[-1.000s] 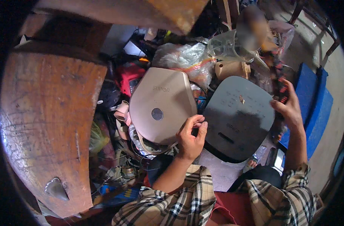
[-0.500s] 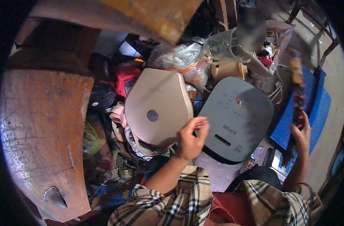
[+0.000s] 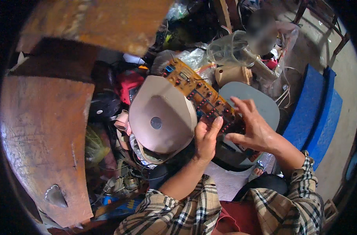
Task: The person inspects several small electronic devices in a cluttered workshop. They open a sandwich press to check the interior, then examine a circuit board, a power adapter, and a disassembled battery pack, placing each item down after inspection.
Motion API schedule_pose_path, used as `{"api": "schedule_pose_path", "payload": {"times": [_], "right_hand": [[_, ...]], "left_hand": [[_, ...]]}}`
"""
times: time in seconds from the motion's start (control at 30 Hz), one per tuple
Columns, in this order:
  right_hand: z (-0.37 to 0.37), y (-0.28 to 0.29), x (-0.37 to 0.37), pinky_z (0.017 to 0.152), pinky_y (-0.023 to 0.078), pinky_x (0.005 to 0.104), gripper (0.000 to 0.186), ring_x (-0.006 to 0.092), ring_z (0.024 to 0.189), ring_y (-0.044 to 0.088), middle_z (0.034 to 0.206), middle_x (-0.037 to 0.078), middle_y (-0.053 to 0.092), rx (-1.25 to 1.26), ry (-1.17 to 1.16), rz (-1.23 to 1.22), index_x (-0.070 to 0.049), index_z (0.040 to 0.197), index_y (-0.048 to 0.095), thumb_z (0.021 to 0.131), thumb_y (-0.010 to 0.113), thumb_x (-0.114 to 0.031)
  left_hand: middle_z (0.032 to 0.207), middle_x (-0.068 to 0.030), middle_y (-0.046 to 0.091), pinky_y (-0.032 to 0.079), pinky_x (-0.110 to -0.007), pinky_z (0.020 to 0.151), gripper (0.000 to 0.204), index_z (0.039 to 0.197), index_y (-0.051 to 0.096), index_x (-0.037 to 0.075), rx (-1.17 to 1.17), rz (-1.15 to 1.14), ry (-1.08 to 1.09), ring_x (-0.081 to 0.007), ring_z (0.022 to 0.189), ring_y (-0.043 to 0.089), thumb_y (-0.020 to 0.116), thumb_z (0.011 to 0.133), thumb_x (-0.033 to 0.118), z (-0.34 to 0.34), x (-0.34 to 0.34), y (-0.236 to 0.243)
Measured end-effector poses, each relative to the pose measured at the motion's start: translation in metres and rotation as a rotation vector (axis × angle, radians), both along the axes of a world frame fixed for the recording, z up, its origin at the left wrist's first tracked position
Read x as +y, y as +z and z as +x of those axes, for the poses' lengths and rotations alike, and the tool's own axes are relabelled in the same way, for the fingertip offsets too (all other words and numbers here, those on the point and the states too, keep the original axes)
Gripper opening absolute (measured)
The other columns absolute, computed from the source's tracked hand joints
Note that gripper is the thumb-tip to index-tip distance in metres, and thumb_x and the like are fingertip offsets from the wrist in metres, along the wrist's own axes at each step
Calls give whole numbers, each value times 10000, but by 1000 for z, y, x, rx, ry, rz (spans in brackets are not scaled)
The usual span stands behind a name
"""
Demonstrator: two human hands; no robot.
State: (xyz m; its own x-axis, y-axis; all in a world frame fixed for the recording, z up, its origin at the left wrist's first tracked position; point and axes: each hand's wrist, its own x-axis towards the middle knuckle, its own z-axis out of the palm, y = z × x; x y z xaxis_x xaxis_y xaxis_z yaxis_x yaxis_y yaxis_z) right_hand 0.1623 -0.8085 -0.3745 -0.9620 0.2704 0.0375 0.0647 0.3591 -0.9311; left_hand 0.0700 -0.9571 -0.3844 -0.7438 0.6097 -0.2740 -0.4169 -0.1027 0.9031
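Observation:
A long orange-brown circuit board (image 3: pixel 204 92) with small red and black components is held up in front of me, slanting from upper left to lower right. My left hand (image 3: pixel 207 135) grips its lower edge, thumb on top. Over the board's right part, my right hand (image 3: pixel 253 125) has thumb and fingers spread; whether a fingertip touches it I cannot tell. Beneath the board are a beige appliance lid (image 3: pixel 151 113) with a round dark badge, on the left, and a grey rounded appliance panel (image 3: pixel 266 103), partly hidden by board and hand.
A wooden bench (image 3: pixel 49 145) with a metal piece stands at left. Blue plastic panels (image 3: pixel 307 105) lie at right. Behind are a clear plastic container (image 3: pixel 229 51), a beige cylindrical part (image 3: pixel 229 75) and crumpled plastic bags. A red object (image 3: pixel 129 82) and loose cables surround the lid.
The circuit board has come from my right side to the middle, over the lid and panel. My left hand has taken hold of it; my right hand's fingers have opened.

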Motion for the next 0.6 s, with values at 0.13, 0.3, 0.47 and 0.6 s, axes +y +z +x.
{"api": "schedule_pose_path", "payload": {"times": [0.13, 0.3, 0.47, 0.6], "right_hand": [[21, 7, 24, 929, 437, 421, 761, 361, 1096, 504, 1169, 201, 462, 67, -138, 137, -54, 1349, 392, 726, 760, -287], [49, -18, 29, 893, 459, 380, 714, 245, 1031, 555, 1103, 141, 536, -183, 31, -400, -26, 1334, 395, 795, 722, -363], [42, -42, 3, 698, 498, 270, 474, 128, 814, 595, 946, 61, 631, -112, 167, -1026, -25, 1175, 488, 851, 688, -308], [32, -42, -4, 591, 480, 230, 348, 83, 714, 588, 864, 35, 648, -74, 207, -1153, -53, 1099, 520, 869, 667, -269]], "left_hand": [[1019, -29, 626, 503, -265, 806, 219, 1124, 567, 41, 16, -46, 98, -110, 904, 602, 568, 925, 131, -19, -5, 13], [936, -14, 642, 532, -244, 586, 189, 1050, 604, 81, -61, -103, 283, -99, 773, 626, 624, 891, 182, -52, -14, 19], [938, -46, 644, 552, -292, 653, 204, 1049, 593, 49, -81, -40, 322, -151, 774, 636, 617, 888, 172, -57, -8, 21], [1005, -68, 647, 562, -336, 713, 241, 1103, 584, 29, -110, -18, 309, -176, 859, 645, 581, 908, 171, -57, -8, 20]]}}
